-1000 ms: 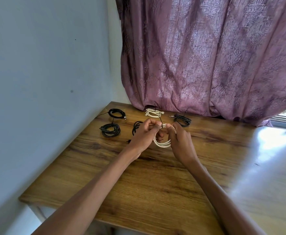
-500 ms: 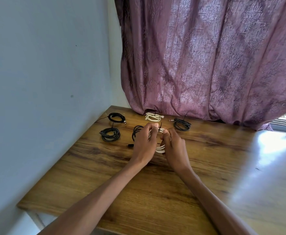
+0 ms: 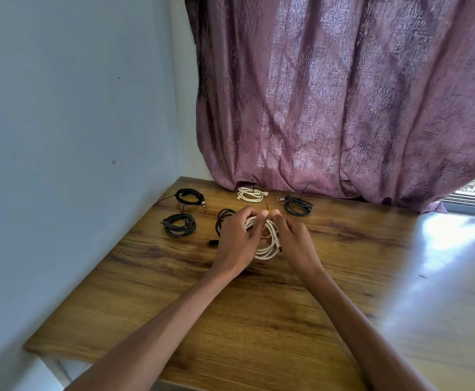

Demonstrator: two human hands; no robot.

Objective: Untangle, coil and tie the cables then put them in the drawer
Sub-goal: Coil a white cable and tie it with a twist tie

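A coiled white cable [image 3: 267,244] lies on the wooden table between the hands. Beyond it rest a smaller white coil [image 3: 249,194] and four black coils: far left [image 3: 189,195], left [image 3: 178,224], partly hidden [image 3: 223,218], right [image 3: 298,205].

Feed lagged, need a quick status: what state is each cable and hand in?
White cable: coiled, between the hands.
Small white coil: tied, on table.
Black coils: lying apart on table.
Left hand: grips white cable.
Right hand: fingers on white cable.
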